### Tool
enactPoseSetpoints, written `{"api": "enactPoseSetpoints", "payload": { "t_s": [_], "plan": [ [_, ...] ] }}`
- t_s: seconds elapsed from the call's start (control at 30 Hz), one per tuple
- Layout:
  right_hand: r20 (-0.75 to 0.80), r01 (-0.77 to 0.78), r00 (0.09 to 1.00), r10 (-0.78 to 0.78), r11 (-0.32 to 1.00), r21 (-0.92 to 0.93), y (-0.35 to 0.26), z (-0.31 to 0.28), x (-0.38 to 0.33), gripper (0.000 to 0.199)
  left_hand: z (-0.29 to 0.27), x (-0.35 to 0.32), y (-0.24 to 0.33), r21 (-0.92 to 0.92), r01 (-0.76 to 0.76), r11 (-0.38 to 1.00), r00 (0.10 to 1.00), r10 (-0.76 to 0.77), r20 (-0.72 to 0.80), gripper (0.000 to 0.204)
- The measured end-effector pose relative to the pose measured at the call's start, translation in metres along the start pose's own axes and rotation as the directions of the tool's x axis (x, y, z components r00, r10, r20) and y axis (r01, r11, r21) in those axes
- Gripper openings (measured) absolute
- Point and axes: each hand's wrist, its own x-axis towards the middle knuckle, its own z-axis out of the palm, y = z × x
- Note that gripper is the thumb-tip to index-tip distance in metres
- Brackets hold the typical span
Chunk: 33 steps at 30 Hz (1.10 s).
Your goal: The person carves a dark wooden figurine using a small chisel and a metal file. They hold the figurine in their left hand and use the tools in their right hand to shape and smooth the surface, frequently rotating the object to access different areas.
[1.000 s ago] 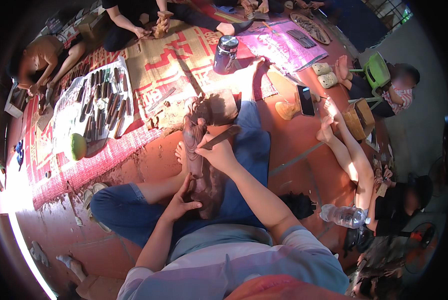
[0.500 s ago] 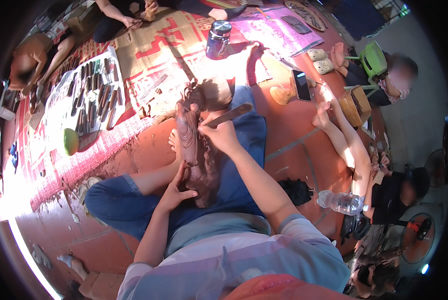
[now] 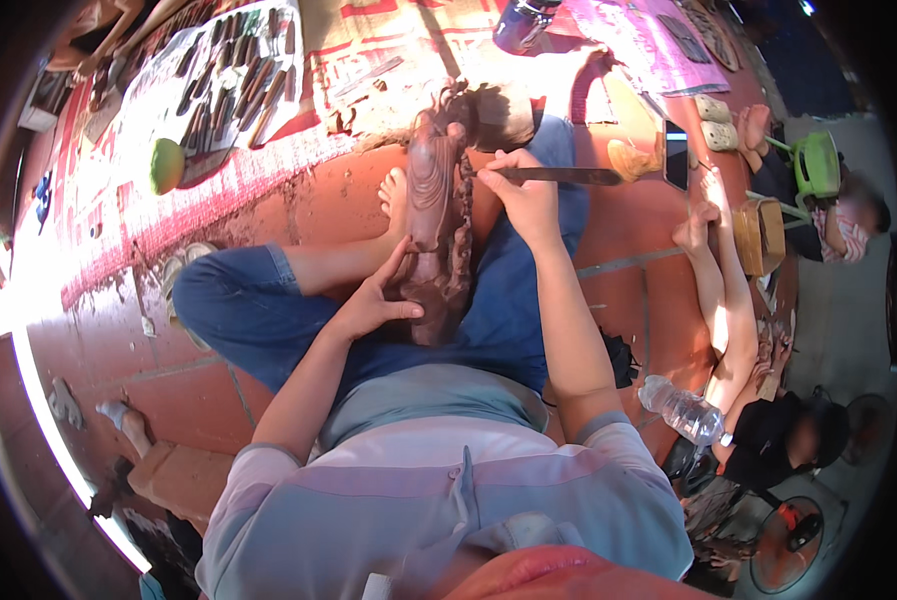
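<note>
Figurine (image 3: 434, 215), seemingly mid-carving, was steadied by my spread left hand (image 3: 374, 300) while my right hand (image 3: 528, 205) pinched a slim tool (image 3: 580, 176) beside it, the next stroke wanting steadiness.

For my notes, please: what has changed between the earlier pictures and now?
The right hand moved rightward, from the front of the carved figure to its right side in view; the dark tool it holds turned nearly level. The left hand stays on the figure's lower part.
</note>
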Motion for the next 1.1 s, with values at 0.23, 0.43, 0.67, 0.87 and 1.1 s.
{"api": "enactPoseSetpoints", "payload": {
  "t_s": [0.23, 0.43, 0.67, 0.87, 1.1],
  "plan": [
    [0.367, 0.137, 0.930, -0.028, 0.952, -0.275, 0.005, 0.023, 0.014, 0.014, 0.002, -0.002, 0.003, -0.042, 0.024, 0.999, 1.000, -0.023, 0.009, 0.106],
    [0.320, -0.016, 0.945, 0.074, 0.984, -0.180, 0.003, 0.013, 0.030, 0.012, 0.000, 0.000, -0.002, -0.036, 0.032, 0.999, 0.999, -0.031, 0.013, 0.106],
    [0.359, -0.112, 0.918, 0.168, 0.979, -0.173, 0.008, 0.007, 0.041, 0.014, 0.001, 0.001, 0.000, -0.043, 0.044, 0.998, 0.999, -0.043, 0.020, 0.108],
    [0.381, -0.028, 0.917, 0.116, 0.973, -0.230, 0.000, 0.009, 0.047, 0.015, 0.000, 0.000, 0.001, -0.010, 0.032, 0.999, 0.999, -0.032, 0.006, 0.110],
    [0.413, 0.044, 0.909, 0.063, 0.969, -0.245, -0.006, 0.012, 0.040, 0.014, -0.003, 0.001, -0.004, 0.164, 0.005, 0.986, 0.999, 0.002, -0.043, 0.107]
  ]
}}
